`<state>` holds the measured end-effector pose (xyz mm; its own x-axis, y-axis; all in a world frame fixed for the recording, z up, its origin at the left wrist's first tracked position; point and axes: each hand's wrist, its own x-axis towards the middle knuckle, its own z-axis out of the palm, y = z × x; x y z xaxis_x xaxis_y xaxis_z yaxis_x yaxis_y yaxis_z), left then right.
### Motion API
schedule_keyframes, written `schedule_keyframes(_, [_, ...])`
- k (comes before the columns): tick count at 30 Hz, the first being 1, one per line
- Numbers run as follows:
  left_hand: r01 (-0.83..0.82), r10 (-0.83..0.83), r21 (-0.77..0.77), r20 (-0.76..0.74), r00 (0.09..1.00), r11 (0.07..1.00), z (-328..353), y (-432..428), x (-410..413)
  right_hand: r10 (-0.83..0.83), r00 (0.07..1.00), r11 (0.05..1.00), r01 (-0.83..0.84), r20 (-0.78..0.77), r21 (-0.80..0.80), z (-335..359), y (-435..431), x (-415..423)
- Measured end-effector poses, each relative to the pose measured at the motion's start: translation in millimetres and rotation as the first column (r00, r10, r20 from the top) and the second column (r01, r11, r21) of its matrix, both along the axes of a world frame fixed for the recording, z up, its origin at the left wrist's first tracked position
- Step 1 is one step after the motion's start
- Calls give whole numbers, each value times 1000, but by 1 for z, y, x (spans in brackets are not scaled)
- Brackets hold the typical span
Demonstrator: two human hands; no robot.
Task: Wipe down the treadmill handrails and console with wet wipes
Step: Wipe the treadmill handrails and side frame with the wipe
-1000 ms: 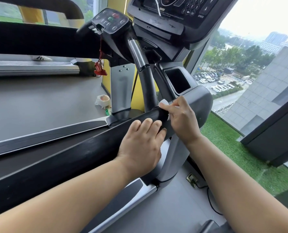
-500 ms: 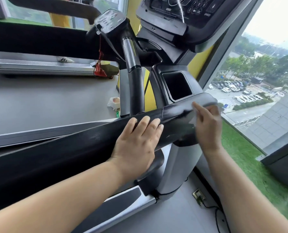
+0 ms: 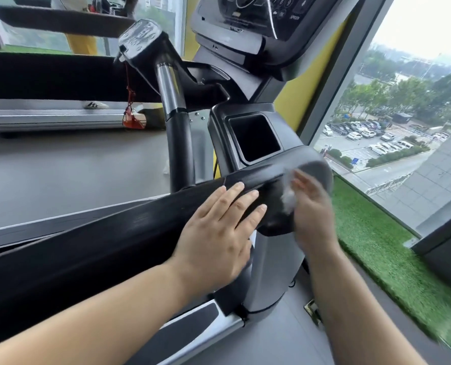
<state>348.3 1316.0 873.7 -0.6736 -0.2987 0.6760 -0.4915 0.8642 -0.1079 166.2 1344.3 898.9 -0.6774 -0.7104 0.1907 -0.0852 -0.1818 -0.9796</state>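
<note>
One flat left hand (image 3: 216, 233) rests on one handrail (image 3: 108, 233); blurred right hand (image 3: 311, 209) presses one wipe (image 3: 288, 201), grip unclear.

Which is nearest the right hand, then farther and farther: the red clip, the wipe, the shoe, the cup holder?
From the right hand, in the head view:
1. Wipe, right against the hand.
2. Cup holder, just above it.
3. Red clip, hanging far to the left.
4. Shoe, farther left still.
</note>
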Motion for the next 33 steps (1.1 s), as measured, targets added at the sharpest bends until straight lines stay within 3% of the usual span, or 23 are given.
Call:
schedule_keyframes(2, [52,-48,74,-51,998,996,1,5,-11,256,891,966,-252,374,-60,-10,14,20])
schedule_keyframes(4, [138,-100,232,-169,981,963,3,11,-17,418,719,902,-403,554,-157,-17,23,32])
schedule_keyframes(8, [335,-19,603,-467,884,724,10,19,-29,635,542,750,-603,550,-272,-18,33,35])
schedule_keyframes(12, [397,168,847,-474,864,353,21,19,-47,664,422,707,-623,618,-335,-19,42,23])
schedule_keyframes(16, [463,190,872,-487,853,158,25,18,-60,649,405,714,-615,644,-334,-22,53,1])
schedule_keyframes(20, [466,175,861,-500,848,204,28,17,-70,638,606,717,-692,475,-80,-19,68,-25])
schedule_keyframes(23, [449,88,867,-475,875,213,34,16,-75,549,749,785,-614,372,79,-16,78,-42])
schedule_keyframes(27, [395,-28,880,-402,915,264,37,12,-80,458,761,877,-473,459,-91,-15,82,-55])
schedule_keyframes(29, [401,-63,874,-400,914,274,37,10,-82,532,703,838,-518,473,-173,-15,83,-47])
schedule_keyframes(31, [397,-123,844,-379,917,361,39,9,-85,562,707,820,-542,429,-183,-23,82,-36])
schedule_keyframes(33, [364,-169,789,-323,931,494,39,6,-90,431,784,902,-396,447,-173,-31,77,-28])
